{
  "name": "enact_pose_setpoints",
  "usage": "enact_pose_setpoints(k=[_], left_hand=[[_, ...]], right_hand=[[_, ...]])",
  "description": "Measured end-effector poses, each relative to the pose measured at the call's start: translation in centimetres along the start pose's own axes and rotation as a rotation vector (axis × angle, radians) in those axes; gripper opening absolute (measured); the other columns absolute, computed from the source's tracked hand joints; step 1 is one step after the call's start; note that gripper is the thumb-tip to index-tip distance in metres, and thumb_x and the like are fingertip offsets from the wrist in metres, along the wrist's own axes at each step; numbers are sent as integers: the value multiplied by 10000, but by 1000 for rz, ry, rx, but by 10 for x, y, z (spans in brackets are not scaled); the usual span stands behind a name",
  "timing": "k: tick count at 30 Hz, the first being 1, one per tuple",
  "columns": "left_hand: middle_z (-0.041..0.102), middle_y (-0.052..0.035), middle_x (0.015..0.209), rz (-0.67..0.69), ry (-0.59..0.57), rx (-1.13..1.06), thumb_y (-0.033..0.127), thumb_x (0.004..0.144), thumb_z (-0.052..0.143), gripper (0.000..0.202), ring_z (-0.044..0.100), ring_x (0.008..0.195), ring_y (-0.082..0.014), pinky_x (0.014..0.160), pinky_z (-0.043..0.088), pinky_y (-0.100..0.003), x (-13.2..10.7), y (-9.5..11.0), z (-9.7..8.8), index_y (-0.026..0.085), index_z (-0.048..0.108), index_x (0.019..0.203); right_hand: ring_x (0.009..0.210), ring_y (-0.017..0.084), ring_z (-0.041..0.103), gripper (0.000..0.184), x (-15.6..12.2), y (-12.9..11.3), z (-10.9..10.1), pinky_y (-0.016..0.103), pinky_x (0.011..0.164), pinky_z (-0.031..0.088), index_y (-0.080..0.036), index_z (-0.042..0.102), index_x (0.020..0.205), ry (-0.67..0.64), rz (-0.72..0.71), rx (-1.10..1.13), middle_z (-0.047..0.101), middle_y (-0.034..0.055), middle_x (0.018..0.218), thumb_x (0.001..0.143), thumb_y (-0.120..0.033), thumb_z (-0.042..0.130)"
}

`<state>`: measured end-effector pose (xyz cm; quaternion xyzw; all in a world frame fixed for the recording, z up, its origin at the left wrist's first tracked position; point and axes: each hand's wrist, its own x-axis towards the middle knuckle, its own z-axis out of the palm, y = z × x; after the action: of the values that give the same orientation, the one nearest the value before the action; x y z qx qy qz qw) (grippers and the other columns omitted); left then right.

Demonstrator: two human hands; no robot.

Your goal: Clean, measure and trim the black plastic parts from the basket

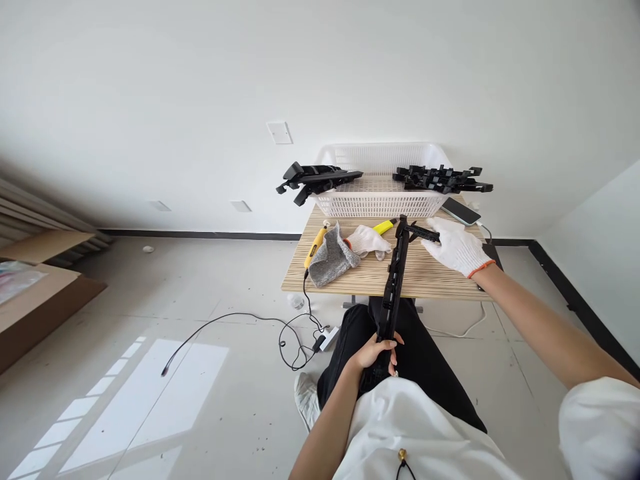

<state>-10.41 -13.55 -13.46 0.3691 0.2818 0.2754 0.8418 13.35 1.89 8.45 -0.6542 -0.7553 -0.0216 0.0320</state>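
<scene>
The left hand (377,350) is closed around the near end of a long black plastic part (393,280), held low over the lap. The right arm stretches far forward; the gloved right hand (457,247) lies open, fingers touching the part's far end on the counter (435,283). A loose white glove (367,240) lies just left.
</scene>
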Motion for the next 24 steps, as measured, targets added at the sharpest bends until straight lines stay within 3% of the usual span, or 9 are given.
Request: enact_pose_setpoints(k=[5, 9, 17, 21, 24], left_hand=[[652, -18, 578, 7, -18, -7, 435, 785, 676, 412, 632, 419, -179, 474, 532, -289, 1, -4, 0, 115, 579, 1024], [642, -12, 562, 2, -41, -10, 444, 789, 673, 433, 629, 413, -188, 454, 524, -290, 5, -1, 0, 113, 573, 1049], [652, -17, 585, 12, -15, 20, 423, 791, 666, 407, 632, 419, -172, 486, 550, -291, 5, 3, -2, 113, 577, 1039], [648, -9, 573, 18, -28, -3, 422, 793, 675, 429, 633, 414, -175, 470, 547, -287, 8, 1, -5, 111, 578, 1071], [642, -1, 562, 11, -37, -17, 426, 789, 683, 441, 636, 416, -179, 461, 545, -286, 9, 1, -6, 113, 577, 1082]], right_hand=[[865, 341, 681, 849, -2, -3, 3, 453, 744, 495, -173, 120, 1604, 0, 65, -71, 725, 172, 1046, 926, -599, 399], [894, 334, 674, 839, -1, -4, 2, 449, 759, 497, -204, 90, 1608, 22, 7, -107, 725, 153, 1057, 920, -547, 425], [1015, 316, 637, 705, 4, 5, -6, 408, 817, 465, -203, 224, 1582, 50, -158, -144, 708, 148, 1127, 929, -386, 414], [983, 315, 647, 521, 4, 9, -9, 376, 774, 440, -202, 501, 1415, 35, -148, -179, 707, 148, 1105, 962, -415, 357], [918, 316, 656, 488, 3, 8, -12, 373, 746, 422, -185, 609, 1273, 4, -106, -216, 717, 149, 1027, 972, -441, 321]])
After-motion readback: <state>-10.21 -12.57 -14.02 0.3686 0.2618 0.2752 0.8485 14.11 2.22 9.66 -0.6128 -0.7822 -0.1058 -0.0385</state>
